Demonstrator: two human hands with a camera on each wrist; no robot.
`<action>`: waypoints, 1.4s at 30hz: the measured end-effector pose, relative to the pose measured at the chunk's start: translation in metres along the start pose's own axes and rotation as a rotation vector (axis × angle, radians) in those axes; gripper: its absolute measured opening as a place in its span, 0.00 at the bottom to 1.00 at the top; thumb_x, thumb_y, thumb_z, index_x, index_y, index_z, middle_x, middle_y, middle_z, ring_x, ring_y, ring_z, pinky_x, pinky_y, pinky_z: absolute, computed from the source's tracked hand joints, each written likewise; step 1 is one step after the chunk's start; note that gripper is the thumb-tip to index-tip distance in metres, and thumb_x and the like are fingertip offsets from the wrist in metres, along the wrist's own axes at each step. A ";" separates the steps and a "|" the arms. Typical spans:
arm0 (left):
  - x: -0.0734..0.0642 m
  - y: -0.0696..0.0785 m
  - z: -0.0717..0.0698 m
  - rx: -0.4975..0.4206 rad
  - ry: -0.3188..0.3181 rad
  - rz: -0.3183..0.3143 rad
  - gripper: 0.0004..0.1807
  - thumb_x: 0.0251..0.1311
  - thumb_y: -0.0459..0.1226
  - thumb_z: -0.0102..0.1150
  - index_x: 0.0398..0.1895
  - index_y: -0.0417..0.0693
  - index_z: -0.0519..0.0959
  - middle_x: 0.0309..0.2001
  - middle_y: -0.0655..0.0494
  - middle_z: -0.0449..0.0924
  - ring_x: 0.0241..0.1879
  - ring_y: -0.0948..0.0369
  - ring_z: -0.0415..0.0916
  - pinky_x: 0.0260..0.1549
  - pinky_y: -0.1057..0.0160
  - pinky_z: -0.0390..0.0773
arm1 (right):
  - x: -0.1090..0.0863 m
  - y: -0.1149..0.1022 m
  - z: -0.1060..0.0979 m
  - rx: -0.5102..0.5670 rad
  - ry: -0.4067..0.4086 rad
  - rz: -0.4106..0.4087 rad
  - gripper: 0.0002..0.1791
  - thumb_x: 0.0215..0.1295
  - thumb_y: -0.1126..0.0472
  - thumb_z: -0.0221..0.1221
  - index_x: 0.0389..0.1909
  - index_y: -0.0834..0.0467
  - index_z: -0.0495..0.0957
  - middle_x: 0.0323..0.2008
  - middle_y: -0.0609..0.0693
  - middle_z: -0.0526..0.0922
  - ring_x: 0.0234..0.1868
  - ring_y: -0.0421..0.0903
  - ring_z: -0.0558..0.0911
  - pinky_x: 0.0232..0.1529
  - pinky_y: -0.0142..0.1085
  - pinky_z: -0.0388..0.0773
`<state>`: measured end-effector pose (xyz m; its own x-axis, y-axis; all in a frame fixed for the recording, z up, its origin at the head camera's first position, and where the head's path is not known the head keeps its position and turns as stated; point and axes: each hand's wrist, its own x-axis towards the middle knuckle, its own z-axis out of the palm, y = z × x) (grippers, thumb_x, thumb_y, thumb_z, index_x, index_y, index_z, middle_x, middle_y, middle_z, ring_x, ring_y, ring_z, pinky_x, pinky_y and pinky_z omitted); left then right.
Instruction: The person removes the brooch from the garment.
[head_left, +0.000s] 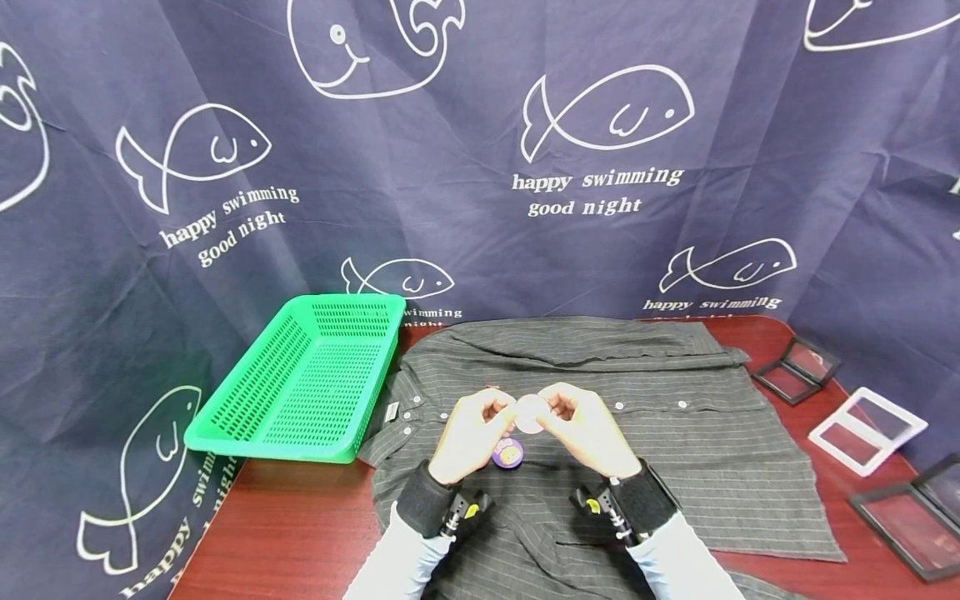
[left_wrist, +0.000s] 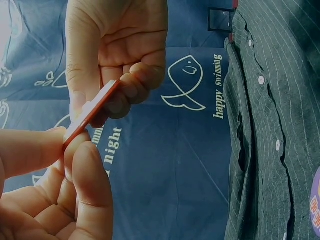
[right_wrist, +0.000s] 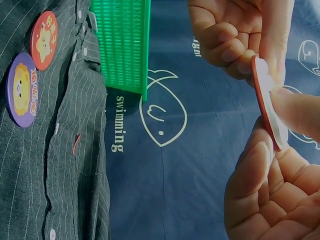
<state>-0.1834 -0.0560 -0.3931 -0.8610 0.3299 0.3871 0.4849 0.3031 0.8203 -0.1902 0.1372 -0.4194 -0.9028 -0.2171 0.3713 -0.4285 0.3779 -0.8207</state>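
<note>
A thin round badge [head_left: 529, 413] is held up between both hands, its white back toward the head camera and a red rim showing in the wrist views. My left hand [head_left: 474, 429] pinches its left edge between thumb and fingers, while my right hand [head_left: 588, 429] grips the right edge the same way. Beneath them lies a dark pinstriped shirt [head_left: 690, 467], spread out on the table. On its fabric rest a purple badge [right_wrist: 22, 90] with a yellow cartoon face and, beside it, a red badge [right_wrist: 44, 40], mostly hidden by the left hand in the head view.
A green plastic basket [head_left: 322, 392] stands on the left of the red-brown table [head_left: 292, 525]. Along the right edge lie a small dark hinged case [head_left: 797, 372], a white-framed one [head_left: 866, 432] and a larger dark one [head_left: 911, 529]. A printed curtain [head_left: 480, 167] hangs behind.
</note>
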 end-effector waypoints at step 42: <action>0.002 -0.029 0.003 -0.040 -0.009 0.033 0.06 0.65 0.33 0.59 0.35 0.39 0.82 0.24 0.47 0.80 0.22 0.60 0.76 0.26 0.71 0.75 | 0.000 -0.004 -0.003 -0.010 0.004 0.013 0.05 0.60 0.60 0.67 0.33 0.58 0.81 0.24 0.48 0.82 0.24 0.33 0.75 0.26 0.28 0.72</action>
<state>-0.1991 -0.0612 -0.4172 -0.8432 0.3470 0.4106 0.5063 0.2559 0.8235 -0.1890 0.1389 -0.4149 -0.9084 -0.2083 0.3626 -0.4171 0.3895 -0.8212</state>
